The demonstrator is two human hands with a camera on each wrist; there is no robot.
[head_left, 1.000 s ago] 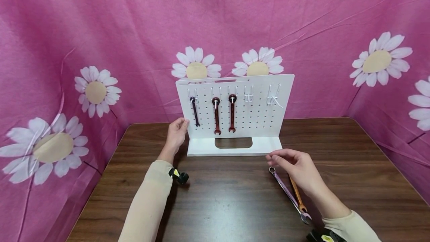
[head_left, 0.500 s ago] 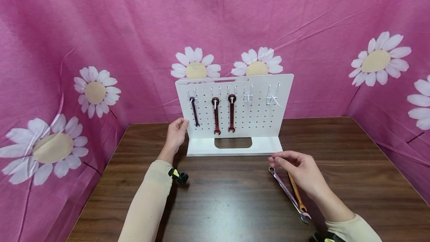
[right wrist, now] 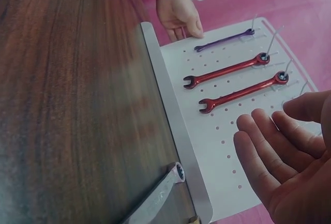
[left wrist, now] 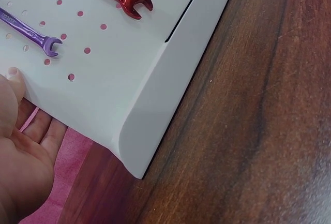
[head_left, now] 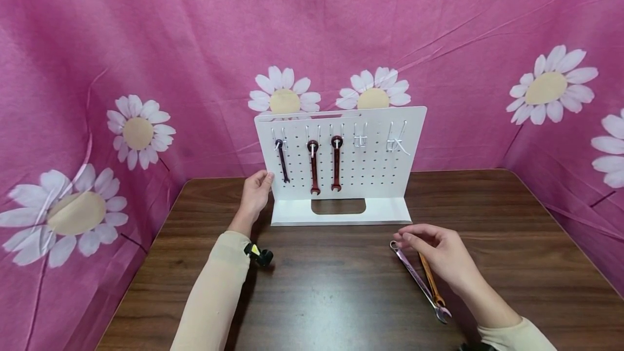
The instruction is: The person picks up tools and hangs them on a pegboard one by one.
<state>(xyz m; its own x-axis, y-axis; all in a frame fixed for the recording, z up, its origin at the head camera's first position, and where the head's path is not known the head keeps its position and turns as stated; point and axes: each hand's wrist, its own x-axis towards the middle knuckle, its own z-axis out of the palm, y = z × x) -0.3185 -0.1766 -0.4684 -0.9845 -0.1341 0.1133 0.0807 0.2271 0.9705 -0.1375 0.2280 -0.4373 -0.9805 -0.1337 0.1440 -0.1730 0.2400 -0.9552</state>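
Observation:
My left hand [head_left: 253, 196] grips the left edge of a white pegboard stand [head_left: 370, 180], thumb on the front and fingers behind. On its hooks hang a small purple wrench [head_left: 283, 161] and two red wrenches, one [head_left: 314, 169] left of the other [head_left: 336, 164]. The left wrist view also shows the purple wrench [left wrist: 28, 31] near the thumb. My right hand [head_left: 443, 248] hovers over the table with loosely bent fingers and nothing in them. Beneath and beside it lie a lilac wrench [head_left: 414, 274] and an orange wrench [head_left: 431, 280], whose upper end is hidden by the hand.
Two more white hooks, one mid-right [head_left: 361, 141] and one far right [head_left: 397, 145], carry nothing. A brown wooden table [head_left: 312, 286] bears the stand. Behind hangs a pink cloth [head_left: 312, 26] with printed daisies.
My right hand has drifted slightly right and back toward me, over the two loose wrenches. The left hand keeps its grip on the pegboard stand; the wrenches have not moved.

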